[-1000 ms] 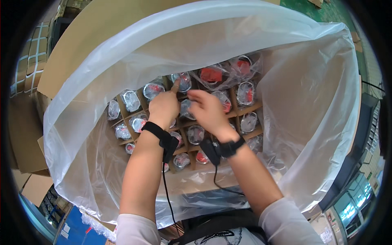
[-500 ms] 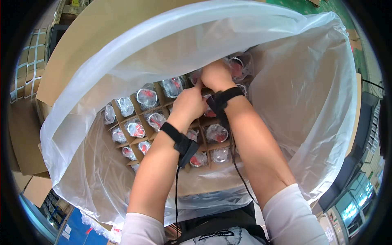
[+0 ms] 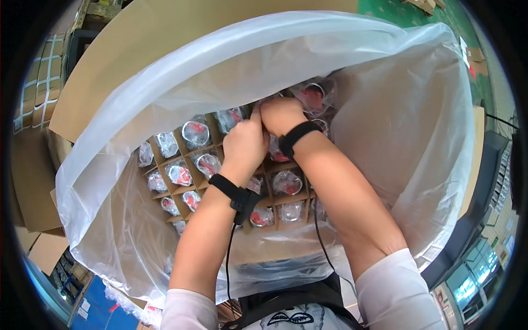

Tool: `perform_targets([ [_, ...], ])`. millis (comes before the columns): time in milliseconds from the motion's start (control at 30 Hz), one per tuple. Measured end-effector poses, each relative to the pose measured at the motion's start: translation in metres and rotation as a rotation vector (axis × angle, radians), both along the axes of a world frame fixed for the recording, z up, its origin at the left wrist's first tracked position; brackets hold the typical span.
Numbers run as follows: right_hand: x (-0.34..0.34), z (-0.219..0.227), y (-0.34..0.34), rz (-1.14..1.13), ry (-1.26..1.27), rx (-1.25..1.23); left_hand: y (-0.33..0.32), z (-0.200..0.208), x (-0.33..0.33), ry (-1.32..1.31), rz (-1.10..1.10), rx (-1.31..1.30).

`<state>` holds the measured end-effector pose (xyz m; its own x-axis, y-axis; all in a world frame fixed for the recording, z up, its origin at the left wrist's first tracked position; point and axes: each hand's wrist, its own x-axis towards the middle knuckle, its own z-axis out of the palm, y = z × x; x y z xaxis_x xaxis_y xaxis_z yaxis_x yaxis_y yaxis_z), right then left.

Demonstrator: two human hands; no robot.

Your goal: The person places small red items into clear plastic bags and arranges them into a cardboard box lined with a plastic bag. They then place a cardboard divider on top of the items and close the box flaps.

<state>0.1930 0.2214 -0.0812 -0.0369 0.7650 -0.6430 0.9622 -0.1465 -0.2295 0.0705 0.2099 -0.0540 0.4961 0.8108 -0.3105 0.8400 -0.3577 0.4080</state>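
My left hand (image 3: 245, 144) and my right hand (image 3: 282, 115) meet over the far middle of a cardboard divider grid (image 3: 206, 149) inside a large box. Both have curled fingers, and their tips are mostly hidden. Clear plastic film (image 3: 270, 99) shows just beyond my right fingers; what they grip cannot be made out. Around them, the grid's cells hold round metal-rimmed parts in clear bags, several with red inside, such as one wrapped part (image 3: 196, 133) left of my hands. Another wrapped part (image 3: 313, 97) lies beyond my right hand, near the liner.
A translucent plastic liner (image 3: 404, 126) lines the box and folds over the far cells. Behind it rises a cardboard flap (image 3: 181, 25). Thin black cables (image 3: 227, 269) hang from my wrist straps. Strapped cartons (image 3: 47, 82) are stacked at the far left.
Both hands have shifted slightly left and stay pressed together over the grid. My right hand has come a little nearer, uncovering more of the wrapped part beyond it.
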Motion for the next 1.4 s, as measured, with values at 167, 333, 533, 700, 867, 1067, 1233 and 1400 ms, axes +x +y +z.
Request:
perform_targets([
  [167, 0.026, -0.008, -0.024, -0.228, 0.454, 0.014, 0.023, 0.0, 0.011, 0.186, -0.146, -0.277],
  [333, 0.016, 0.045, -0.091, -0.836, 0.4, 0.36, 0.032, -0.003, 0.037, 0.47, -0.145, -0.316],
  [533, 0.035, 0.007, -0.071, -0.929, 0.31, 0.885, 0.026, -0.02, 0.047, 0.356, -0.079, -0.14],
  [700, 0.068, -0.017, -0.04, -0.868, 0.183, 0.593, 0.011, 0.009, 0.081, 0.008, -0.082, -0.204],
  [867, 0.056, -0.001, -0.068, -0.912, 0.499, 0.708, -0.006, -0.022, 0.084, 0.237, -0.182, -0.328],
  [1067, 0.072, 0.012, -0.069, -0.394, 0.3, 0.473, 0.002, -0.005, 0.094, 0.292, -0.279, -0.336],
  [1233, 0.066, 0.029, -0.034, 0.122, -0.055, -0.271, -0.027, 0.01, 0.04, -0.031, -0.288, -0.163],
  [1400, 0.05, -0.003, -0.071, 0.08, -0.395, 0.017, -0.066, 0.084, -0.009, -0.386, -0.112, -0.217],
])
